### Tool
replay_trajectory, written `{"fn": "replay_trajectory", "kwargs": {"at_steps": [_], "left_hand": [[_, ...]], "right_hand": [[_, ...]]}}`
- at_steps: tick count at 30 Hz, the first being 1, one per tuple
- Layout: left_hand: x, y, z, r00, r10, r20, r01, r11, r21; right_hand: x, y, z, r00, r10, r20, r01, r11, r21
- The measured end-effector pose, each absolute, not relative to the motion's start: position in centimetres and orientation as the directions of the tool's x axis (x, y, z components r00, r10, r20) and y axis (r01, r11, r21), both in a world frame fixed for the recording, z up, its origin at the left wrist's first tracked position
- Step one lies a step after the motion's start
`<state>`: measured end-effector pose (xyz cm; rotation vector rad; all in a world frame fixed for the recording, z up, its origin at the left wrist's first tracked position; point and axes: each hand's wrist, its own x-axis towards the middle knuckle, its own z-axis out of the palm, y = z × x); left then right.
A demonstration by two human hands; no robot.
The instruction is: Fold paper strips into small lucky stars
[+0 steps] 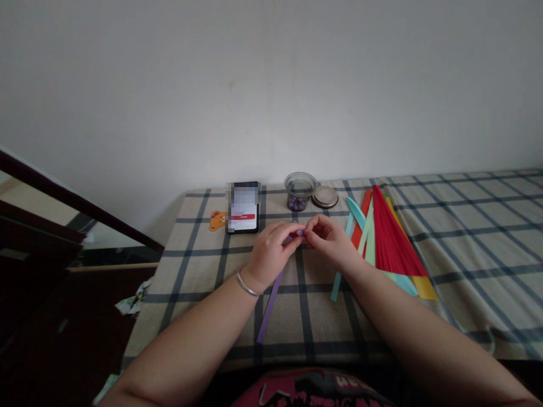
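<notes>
Two bare hands meet above a beige cloth with dark checks (195, 260), the left hand (271, 249) and the right hand (333, 242) both pinching a narrow purple paper strip (270, 308) at their fingertips, its long tail slanting out below the left hand. Beyond them, a clear round plastic cup (300, 186) holding small purple pieces (297, 204) stands beside a round silvery lid (325, 196); a fan of multicoloured strips (399, 249) lies by the right forearm, and a black-edged phone (246, 203) sits beside an orange bear-shaped piece (217, 221) farther left.

Dim light, darkest lower left
</notes>
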<state>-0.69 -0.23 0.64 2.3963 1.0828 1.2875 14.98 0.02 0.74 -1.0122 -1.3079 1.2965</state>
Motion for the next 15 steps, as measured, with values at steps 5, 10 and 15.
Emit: {"fn": "replay_trajectory", "kwargs": {"at_steps": [5, 10, 15], "left_hand": [[-0.74, -0.14, 0.53, 0.335, 0.711, 0.619, 0.507, -0.689, 0.517], [-0.78, -0.08, 0.55, 0.312, 0.724, 0.615, 0.487, -0.678, 0.550], [-0.77, -0.08, 0.60, 0.304, 0.727, 0.616, 0.479, -0.676, 0.561]], "right_hand": [[15.01, -0.12, 0.76, -0.150, 0.983, 0.109, -0.059, 0.101, -0.993], [15.05, -0.10, 0.72, -0.132, 0.987, 0.087, -0.098, 0.074, -0.992], [15.10, 0.16, 0.52, -0.168, 0.986, 0.021, -0.202, -0.014, -0.979]]}}
